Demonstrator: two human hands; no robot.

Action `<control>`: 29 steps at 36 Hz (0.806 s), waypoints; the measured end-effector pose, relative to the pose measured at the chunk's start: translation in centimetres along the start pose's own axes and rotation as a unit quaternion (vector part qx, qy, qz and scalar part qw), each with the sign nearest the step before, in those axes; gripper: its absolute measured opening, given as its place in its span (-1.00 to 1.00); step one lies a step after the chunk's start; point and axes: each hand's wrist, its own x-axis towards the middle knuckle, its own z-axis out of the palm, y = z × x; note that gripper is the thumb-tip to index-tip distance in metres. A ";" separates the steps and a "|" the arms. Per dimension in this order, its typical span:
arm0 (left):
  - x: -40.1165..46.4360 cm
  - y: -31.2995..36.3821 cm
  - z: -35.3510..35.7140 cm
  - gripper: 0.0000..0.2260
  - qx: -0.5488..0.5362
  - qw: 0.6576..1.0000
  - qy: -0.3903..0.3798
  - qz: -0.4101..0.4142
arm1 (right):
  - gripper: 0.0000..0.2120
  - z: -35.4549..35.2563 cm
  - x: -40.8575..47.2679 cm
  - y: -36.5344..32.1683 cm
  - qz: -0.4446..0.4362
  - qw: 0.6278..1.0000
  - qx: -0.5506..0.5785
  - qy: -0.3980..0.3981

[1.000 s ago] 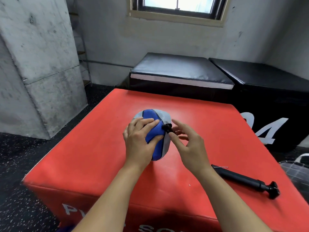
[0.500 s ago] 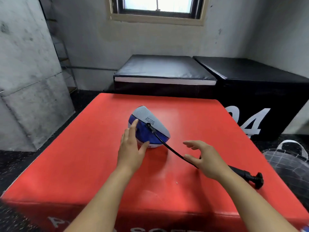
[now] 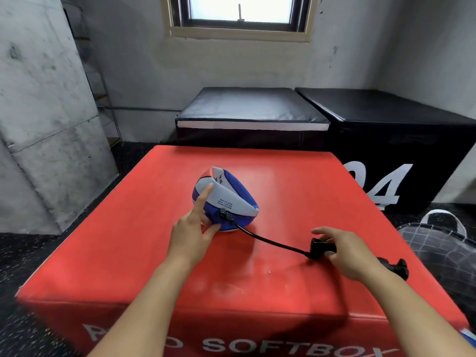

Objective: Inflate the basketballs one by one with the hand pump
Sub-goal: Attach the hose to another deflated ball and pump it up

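Left hand (image 3: pixel 191 231): fingers nearly straight; index laid up the side of the ball, thumb against its lower edge. Steadying contact, no curled grip.
Right hand (image 3: pixel 343 251): fingers curled over the pump barrel, holding it just above the surface.
Basketball (image 3: pixel 226 199): collapsed, blue, grey and red panels; sits on the surface directly ahead of the left hand, touching it.
Hose (image 3: pixel 268 240): black, plugged into the ball's valve beside the left thumb, running across to the right hand.
Hand pump (image 3: pixel 320 249): black; front end shows ahead of the right hand, T-handle behind the wrist.
Surface (image 3: pixel 283 181): red padded box under both hands.
Beyond hands: black padded boxes (image 3: pixel 386 124).
Right of right hand: mesh bag (image 3: pixel 438 246) on floor.
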 end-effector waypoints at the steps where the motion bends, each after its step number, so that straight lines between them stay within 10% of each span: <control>1: 0.1 0.1 0.0 -0.11 -0.004 1.000 0.005 -0.008 | -0.38 0.1 0.0 -0.1 -0.004 1.000 0.005 0.007; 10: 0.7 1.6 0.5 -0.26 0.024 0.999 0.041 -0.012 | -0.39 1.4 1.1 -1.8 -0.059 0.996 0.012 0.061; 21: 2.6 1.2 -1.3 0.00 0.073 0.995 -0.069 0.020 | -0.38 2.2 2.7 -1.9 -0.081 0.996 0.015 0.044; 29: 2.2 1.2 -0.4 -0.17 0.021 1.000 0.013 0.004 | -0.38 2.3 2.8 -1.9 -0.103 0.993 0.011 0.053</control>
